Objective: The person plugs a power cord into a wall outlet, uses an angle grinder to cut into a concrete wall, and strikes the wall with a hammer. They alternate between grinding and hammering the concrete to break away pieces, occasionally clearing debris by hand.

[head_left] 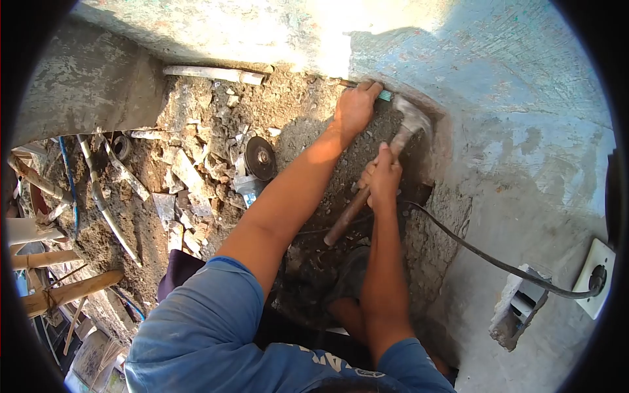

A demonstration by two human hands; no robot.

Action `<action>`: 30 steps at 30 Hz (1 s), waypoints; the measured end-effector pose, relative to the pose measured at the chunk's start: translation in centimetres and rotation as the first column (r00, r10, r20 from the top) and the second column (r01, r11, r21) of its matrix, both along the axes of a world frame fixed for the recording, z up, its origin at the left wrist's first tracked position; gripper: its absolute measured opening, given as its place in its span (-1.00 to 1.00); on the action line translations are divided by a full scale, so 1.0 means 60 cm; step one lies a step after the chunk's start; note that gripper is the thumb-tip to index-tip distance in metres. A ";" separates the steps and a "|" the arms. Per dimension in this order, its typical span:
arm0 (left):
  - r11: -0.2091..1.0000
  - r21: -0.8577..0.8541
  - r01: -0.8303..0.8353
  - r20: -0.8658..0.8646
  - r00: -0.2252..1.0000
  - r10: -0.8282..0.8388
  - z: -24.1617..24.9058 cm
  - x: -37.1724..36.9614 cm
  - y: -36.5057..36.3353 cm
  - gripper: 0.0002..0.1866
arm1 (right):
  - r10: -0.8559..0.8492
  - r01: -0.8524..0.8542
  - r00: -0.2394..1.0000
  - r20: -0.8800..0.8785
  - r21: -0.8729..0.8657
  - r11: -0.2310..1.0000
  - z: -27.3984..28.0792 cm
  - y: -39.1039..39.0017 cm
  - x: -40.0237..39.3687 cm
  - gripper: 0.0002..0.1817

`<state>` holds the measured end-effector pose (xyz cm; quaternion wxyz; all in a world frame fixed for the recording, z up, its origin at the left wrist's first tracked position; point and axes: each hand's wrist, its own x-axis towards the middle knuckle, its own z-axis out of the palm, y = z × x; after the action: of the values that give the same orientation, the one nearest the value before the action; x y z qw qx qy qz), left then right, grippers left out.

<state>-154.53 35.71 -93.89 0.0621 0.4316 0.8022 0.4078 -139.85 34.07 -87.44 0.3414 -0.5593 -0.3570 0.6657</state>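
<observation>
My left hand (356, 107) is closed around a thin chisel-like rod (384, 95), held low against the base of the painted wall. The rod's green end sticks out on the right of my fingers, and its dark tip shows on the left. My right hand (382, 175) grips the wooden handle of a claw hammer (413, 120). The hammer's metal head is just right of the rod's green end, apart from it, and the handle slants down to the left. Beneath both hands lies loose, dark soil.
An angle grinder with a round disc (260, 158) lies on the rubble left of my left forearm. A black cable (485, 254) runs to a wall socket (595, 278). A pale pipe (215, 74) lies along the wall base. Wooden poles (72, 293) stick in at lower left.
</observation>
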 end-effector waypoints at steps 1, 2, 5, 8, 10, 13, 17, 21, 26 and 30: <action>1.000 0.002 0.002 0.000 1.000 -0.002 0.002 0.003 -0.001 -0.66 | 0.174 -0.169 0.983 0.061 -0.080 0.982 0.002 0.006 0.008 -0.58; 1.000 -0.022 0.015 0.016 1.000 -0.014 -0.001 0.002 0.001 -0.65 | 0.344 -0.325 0.933 0.103 -0.164 0.931 0.005 0.010 0.011 -0.59; 1.000 -0.025 0.006 -0.013 1.000 -0.006 -0.013 -0.002 0.005 -0.64 | 0.097 -0.096 0.995 0.020 -0.045 0.994 0.015 0.015 0.016 -0.59; 1.000 0.025 -0.004 -0.071 0.997 0.006 -0.026 0.002 -0.001 -0.65 | -0.190 0.198 0.965 -0.181 0.026 0.980 0.014 0.007 0.004 -0.58; 0.997 0.080 -0.013 -0.093 0.995 0.020 -0.026 0.002 0.010 -0.64 | 0.314 -0.287 0.945 0.091 -0.227 0.931 0.002 0.002 -0.002 -0.58; 0.974 0.228 -0.015 -0.204 0.977 0.063 -0.052 -0.002 0.016 -0.65 | 0.271 -0.260 0.957 0.100 -0.109 0.959 0.001 0.019 0.012 -0.58; 0.983 0.182 -0.037 -0.191 0.979 0.072 -0.048 0.006 0.007 -0.70 | -0.037 0.032 0.996 -0.083 -0.052 0.998 0.010 0.027 0.018 -0.59; 0.957 0.279 -0.075 -0.214 0.967 0.138 -0.026 0.002 0.013 -0.69 | -0.068 0.066 0.992 -0.103 -0.016 0.998 -0.009 0.016 0.006 -0.57; 0.956 0.289 -0.045 -0.238 0.964 0.117 -0.037 -0.008 0.006 -0.71 | -0.071 0.072 0.997 -0.011 0.036 0.997 -0.015 0.005 -0.002 -0.56; 0.966 0.256 -0.034 -0.240 0.966 0.097 -0.030 -0.011 0.006 -0.72 | 0.095 -0.092 0.995 0.026 -0.105 0.990 -0.014 0.030 0.003 -0.57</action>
<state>-155.18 36.05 -95.72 -0.1080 0.4569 0.7599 0.4495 -139.64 35.85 -88.30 0.2751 -0.5690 -0.3530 0.6899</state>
